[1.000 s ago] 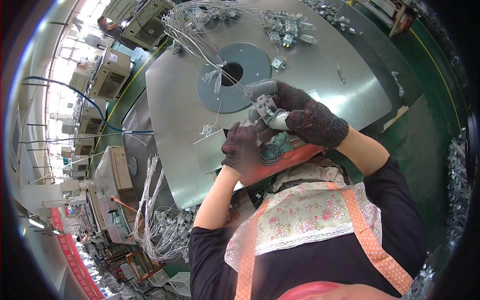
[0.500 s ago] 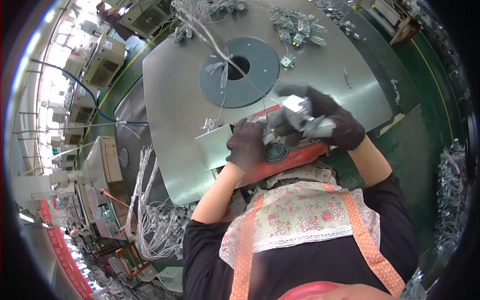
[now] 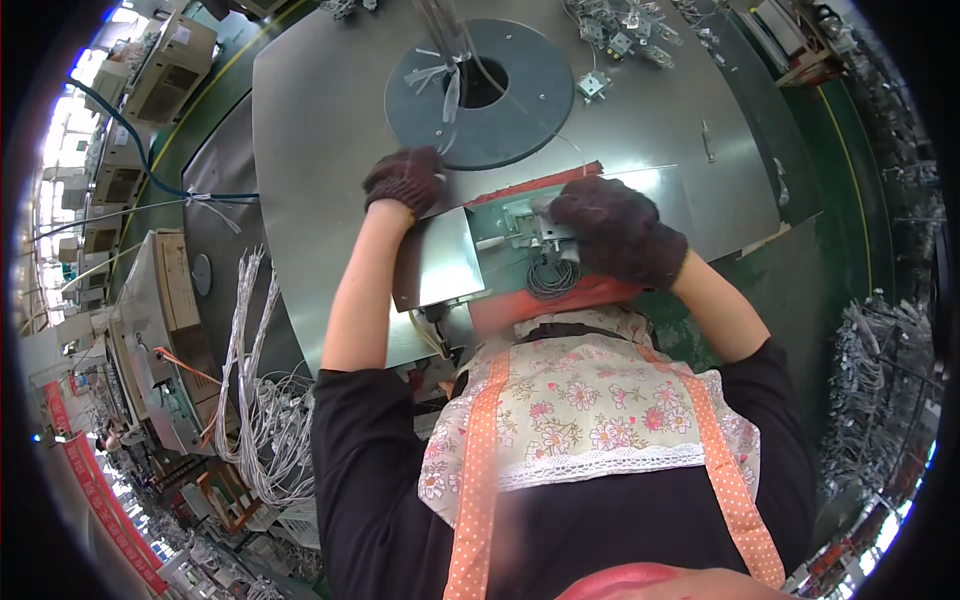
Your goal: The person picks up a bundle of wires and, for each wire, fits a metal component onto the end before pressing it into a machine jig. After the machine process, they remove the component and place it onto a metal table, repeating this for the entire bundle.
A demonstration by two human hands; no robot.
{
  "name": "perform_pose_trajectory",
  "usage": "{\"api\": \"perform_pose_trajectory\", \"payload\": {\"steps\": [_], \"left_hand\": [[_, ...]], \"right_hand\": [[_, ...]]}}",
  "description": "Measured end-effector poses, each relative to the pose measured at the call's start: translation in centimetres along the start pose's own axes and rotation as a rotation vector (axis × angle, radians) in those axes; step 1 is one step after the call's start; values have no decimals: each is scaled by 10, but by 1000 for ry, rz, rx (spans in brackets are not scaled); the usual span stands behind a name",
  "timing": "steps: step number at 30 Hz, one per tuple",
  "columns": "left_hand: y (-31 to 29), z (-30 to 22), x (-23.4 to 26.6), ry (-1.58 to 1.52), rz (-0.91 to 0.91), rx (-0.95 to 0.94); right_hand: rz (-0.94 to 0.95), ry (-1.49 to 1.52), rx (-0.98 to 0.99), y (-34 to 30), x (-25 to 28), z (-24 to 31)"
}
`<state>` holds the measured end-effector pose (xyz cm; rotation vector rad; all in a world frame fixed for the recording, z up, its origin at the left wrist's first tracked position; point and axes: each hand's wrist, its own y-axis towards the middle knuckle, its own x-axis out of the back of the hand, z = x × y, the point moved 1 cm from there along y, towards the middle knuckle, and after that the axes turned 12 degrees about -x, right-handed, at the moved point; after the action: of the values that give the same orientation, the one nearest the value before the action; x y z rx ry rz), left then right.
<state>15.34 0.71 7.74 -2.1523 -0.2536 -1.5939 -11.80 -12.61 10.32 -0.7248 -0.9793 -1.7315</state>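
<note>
Both my hands wear dark knit gloves. My left hand (image 3: 405,185) is curled closed above the steel table, beyond the left end of a metal fixture. A small pale glint shows by its fingers, but whatever it grips is hidden. My right hand (image 3: 622,232) bends over the fixture, its fingers closed on a small silvery metal part (image 3: 546,228). Just below that part lies a coil of dark thin wire (image 3: 552,276). The fixture's shiny cover plate (image 3: 440,262) stands between my hands, and red material (image 3: 530,304) runs along its near edge.
A grey disc (image 3: 540,120) with a central hole sits on the steel table (image 3: 320,190), white wires hanging over it. Several small metal parts with wires (image 3: 630,35) lie at the far right. Bundled white wires (image 3: 245,370) hang at the left. A dark tool (image 3: 435,322) sits under the fixture.
My left hand has left the fixture and moved left to where a small wired metal part lay. My right hand has lowered its metal part onto the fixture. The view has shifted slightly.
</note>
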Motion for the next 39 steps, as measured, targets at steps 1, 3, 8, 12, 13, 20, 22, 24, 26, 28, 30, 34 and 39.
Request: {"api": "perform_pose_trajectory", "payload": {"steps": [1,3,8,12,13,20,22,24,26,28,30,34,39], "left_hand": [[-1,17,-9,112,8,21],[-4,38,-18,220,24,35],[-24,43,-19,105,-76,-101],[-45,16,-9,20,-369,-153],[-49,9,-10,73,-606,-272],[-74,-57,-39,69,-526,-590],[-60,-78,-50,101,-265,-659],[-49,-80,-99,100,-265,-570],[-42,-87,-107,95,-258,-501],[-56,-102,-82,123,-358,-610],[-68,-98,-77,72,-391,-644],[-77,-111,-62,121,-487,-557],[-72,-123,-56,163,-406,-568]], "right_hand": [[8,-4,-6,3,-9,1],[217,-255,-53,9,-29,0],[228,-311,-65,25,-36,11],[128,-405,-158,14,-45,17],[133,-409,-153,11,-52,10],[-3,-159,-169,-3,-66,9],[37,-6,-260,-4,-58,19],[58,-16,-153,-11,-67,2],[125,-39,-94,-8,-69,-6],[49,159,-77,1,-57,-18],[374,364,-93,17,-21,-22],[61,385,-99,50,5,-77],[-158,-326,-235,74,-30,-194]]}}
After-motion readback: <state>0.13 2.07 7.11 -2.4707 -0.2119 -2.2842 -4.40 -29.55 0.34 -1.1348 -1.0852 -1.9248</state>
